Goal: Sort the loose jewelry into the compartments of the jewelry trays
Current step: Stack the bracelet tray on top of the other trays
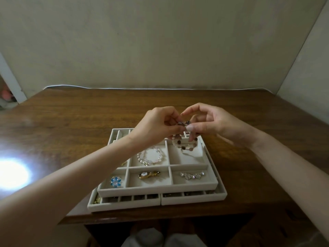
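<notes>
The top tray (156, 190) covers most of the lower trays (124, 206). Only their front compartments show, in the lower middle of the frame, and the dark contents are too small to tell. A gold piece (97, 200) at their left corner is half hidden. The left forearm (89, 168) hides most of the top tray's middle-left compartment, where only a gold bit (124, 163) shows. Fingers of the left hand (156, 125) and right hand (213, 122) hide the upper part of the beaded bracelet (185, 146). The left forearm and the right forearm (284, 166) are cut off by the frame's edges. Glare (12, 172) at the left edge washes out the table (89, 107). A pink thing (6, 94) at far left is blurred.
</notes>
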Demonstrator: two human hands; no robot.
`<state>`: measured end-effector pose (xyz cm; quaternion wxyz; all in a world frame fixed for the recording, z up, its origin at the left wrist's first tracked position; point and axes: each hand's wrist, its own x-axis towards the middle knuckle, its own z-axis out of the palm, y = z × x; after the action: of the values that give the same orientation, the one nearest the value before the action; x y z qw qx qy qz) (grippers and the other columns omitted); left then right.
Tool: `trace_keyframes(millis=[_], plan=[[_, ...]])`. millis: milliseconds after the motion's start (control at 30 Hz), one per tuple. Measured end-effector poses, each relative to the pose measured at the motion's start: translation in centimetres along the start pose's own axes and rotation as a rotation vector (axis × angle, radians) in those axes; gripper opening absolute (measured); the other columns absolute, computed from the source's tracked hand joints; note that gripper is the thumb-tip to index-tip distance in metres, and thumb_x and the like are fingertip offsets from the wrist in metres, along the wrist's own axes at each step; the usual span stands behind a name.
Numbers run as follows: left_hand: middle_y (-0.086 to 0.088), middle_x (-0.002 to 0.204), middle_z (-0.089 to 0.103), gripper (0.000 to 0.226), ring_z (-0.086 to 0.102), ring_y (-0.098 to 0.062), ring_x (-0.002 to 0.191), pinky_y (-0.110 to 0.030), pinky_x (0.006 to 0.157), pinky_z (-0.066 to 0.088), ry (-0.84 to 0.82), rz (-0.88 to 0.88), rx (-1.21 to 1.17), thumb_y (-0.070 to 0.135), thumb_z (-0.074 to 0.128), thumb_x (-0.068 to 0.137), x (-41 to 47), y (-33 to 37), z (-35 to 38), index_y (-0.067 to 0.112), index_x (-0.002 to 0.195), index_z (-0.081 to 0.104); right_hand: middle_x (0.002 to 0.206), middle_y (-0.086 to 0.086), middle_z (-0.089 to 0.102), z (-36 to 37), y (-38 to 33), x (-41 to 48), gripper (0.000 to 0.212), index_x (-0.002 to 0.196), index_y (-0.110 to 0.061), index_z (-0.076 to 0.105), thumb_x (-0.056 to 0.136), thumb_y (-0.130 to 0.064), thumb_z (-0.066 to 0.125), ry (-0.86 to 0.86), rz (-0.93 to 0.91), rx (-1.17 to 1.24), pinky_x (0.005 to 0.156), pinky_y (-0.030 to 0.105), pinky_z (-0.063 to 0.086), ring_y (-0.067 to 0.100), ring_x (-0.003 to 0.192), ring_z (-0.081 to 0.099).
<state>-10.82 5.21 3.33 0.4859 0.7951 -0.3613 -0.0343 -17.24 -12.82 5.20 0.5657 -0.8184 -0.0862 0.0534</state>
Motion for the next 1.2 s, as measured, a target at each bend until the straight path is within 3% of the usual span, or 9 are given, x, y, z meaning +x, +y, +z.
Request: trace_keyframes(millis=[100, 233, 367, 500, 667, 833, 1000, 1100, 1200], plan=[[-0.008, 0.075, 0.07, 0.017, 0.066, -0.014, 0.063, -0.029, 0.065, 0.057, -0.004, 0.0, -0.038, 0.013, 0.073, 0.078, -0.1, 0.2, 0.1, 0.006, 0.089, 0.063, 0.101, 0.01, 0.065, 0.7, 0.5, 0.1, 0.052, 0.113, -0.021, 0.053, 0.067, -0.019, 0.078, 0.064, 0.001, -0.097, 0.085, 0.033, 0.055, 0.02, 0.091, 0.069], [-0.006, 0.072, 0.069, 0.013, 0.065, -0.012, 0.063, -0.028, 0.064, 0.056, -0.008, -0.006, -0.024, 0.015, 0.072, 0.08, -0.1, 0.2, 0.0, 0.008, 0.088, 0.063, 0.091, 0.005, 0.07, 1.3, 0.7, 0.0, 0.043, 0.108, -0.02, 0.054, 0.076, 0.004, 0.07, 0.105, 0.008, -0.143, 0.068, 0.022, 0.054, 0.012, 0.08, 0.07], [0.0, 0.07, 0.067, 0.012, 0.064, -0.017, 0.064, -0.034, 0.065, 0.052, -0.094, -0.034, 0.093, 0.015, 0.073, 0.079, -0.4, -0.2, -0.2, 0.016, 0.085, 0.063, 0.092, 0.009, 0.068, 1.0, 1.1, -0.6, 0.038, 0.106, -0.019, 0.057, 0.078, 0.003, 0.07, 0.125, -0.021, -0.184, 0.072, 0.021, 0.054, 0.015, 0.082, 0.069], [-0.002, 0.077, 0.066, 0.013, 0.066, -0.015, 0.065, -0.026, 0.063, 0.056, -0.191, -0.127, -0.036, 0.01, 0.072, 0.079, -0.8, 0.1, -0.3, 0.012, 0.088, 0.062, 0.094, 0.017, 0.066, 0.5, 1.0, -1.2, 0.034, 0.106, -0.012, 0.057, 0.079, 0.006, 0.066, 0.109, -0.035, -0.083, 0.072, 0.03, 0.058, 0.025, 0.078, 0.071], [-0.002, 0.076, 0.064, 0.014, 0.065, -0.011, 0.058, -0.02, 0.055, 0.053, -0.222, -0.222, -0.078, 0.01, 0.07, 0.08, -1.0, 0.3, 0.2, 0.007, 0.091, 0.062, 0.093, 0.013, 0.065, 0.5, 1.2, -1.5, 0.033, 0.104, -0.014, 0.059, 0.077, 0.003, 0.068, 0.083, 0.021, -0.104, 0.069, 0.035, 0.059, 0.022, 0.074, 0.07], [0.002, 0.088, 0.066, 0.016, 0.063, -0.013, 0.075, -0.028, 0.069, 0.053, -0.131, -0.06, 0.433, 0.02, 0.068, 0.083, -0.9, -0.3, 1.5, 0.016, 0.096, 0.06, 0.092, -0.001, 0.063, 1.8, 2.2, -1.0, 0.03, 0.099, -0.021, 0.057, 0.079, -0.005, 0.072, 0.196, 0.021, -0.437, 0.07, 0.029, 0.058, 0.012, 0.075, 0.068], [0.007, 0.097, 0.065, 0.022, 0.061, -0.017, 0.086, -0.029, 0.064, 0.043, -0.067, 0.077, 0.843, 0.033, 0.055, 0.089, -0.5, -0.7, 2.3, 0.023, 0.108, 0.051, 0.094, -0.006, 0.059, 2.7, 3.2, -0.5, 0.025, 0.093, -0.021, 0.051, 0.082, -0.006, 0.069, 0.236, -0.155, -0.747, 0.071, 0.026, 0.054, 0.008, 0.083, 0.06], [0.005, 0.102, 0.059, 0.022, 0.055, -0.017, 0.092, -0.026, 0.066, 0.035, -0.007, 0.219, 0.838, 0.034, 0.058, 0.088, -0.5, -1.3, 1.9, 0.02, 0.105, 0.054, 0.093, -0.007, 0.058, 2.5, 4.0, -0.5, 0.019, 0.09, -0.021, 0.057, 0.083, -0.008, 0.068, 0.257, -0.299, -0.912, 0.074, 0.025, 0.047, 0.009, 0.084, 0.055], [0.006, 0.09, 0.061, 0.01, 0.054, -0.017, 0.085, -0.029, 0.069, 0.041, -0.062, 0.431, 0.739, 0.02, 0.057, 0.083, -0.6, -2.2, 0.5, 0.02, 0.091, 0.062, 0.088, -0.009, 0.062, 1.5, 4.3, -0.8, 0.021, 0.087, -0.021, 0.068, 0.081, -0.001, 0.064, 0.204, -0.405, -0.976, 0.075, 0.023, 0.038, 0.009, 0.084, 0.049]])
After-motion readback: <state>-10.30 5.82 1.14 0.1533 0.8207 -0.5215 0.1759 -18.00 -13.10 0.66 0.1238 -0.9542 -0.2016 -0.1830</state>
